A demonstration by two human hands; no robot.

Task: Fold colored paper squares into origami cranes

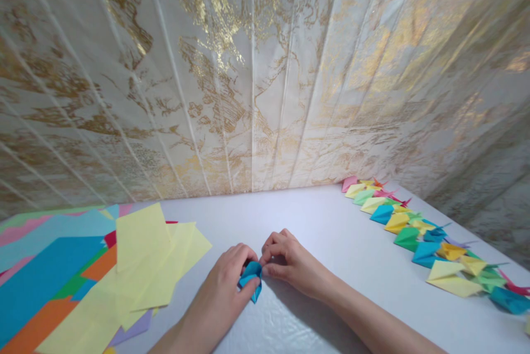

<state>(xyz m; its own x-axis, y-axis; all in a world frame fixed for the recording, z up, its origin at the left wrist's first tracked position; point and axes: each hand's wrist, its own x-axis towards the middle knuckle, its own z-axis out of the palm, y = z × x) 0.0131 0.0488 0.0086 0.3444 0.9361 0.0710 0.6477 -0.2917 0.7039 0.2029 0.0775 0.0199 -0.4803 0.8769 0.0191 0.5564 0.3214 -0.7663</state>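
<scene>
A small piece of folded blue paper (250, 272) is held just above or on the white table, near the front middle. My left hand (226, 282) grips it from the left, thumb across its near side and fingers behind. At its right edge my right hand (285, 263) pinches with thumb and index finger. The fingertips meet the paper there, and its far corner is partly hidden behind them. The piece has creased flaps and a point facing me.
Loose coloured sheets spread over the left side, with pale yellow sheets (153, 265) on top and a large blue sheet (53, 271) beside them. Rows of finished folded paper figures (430, 254) line the right edge of the white table (323, 221). A gold-patterned curtain (252, 94) hangs behind.
</scene>
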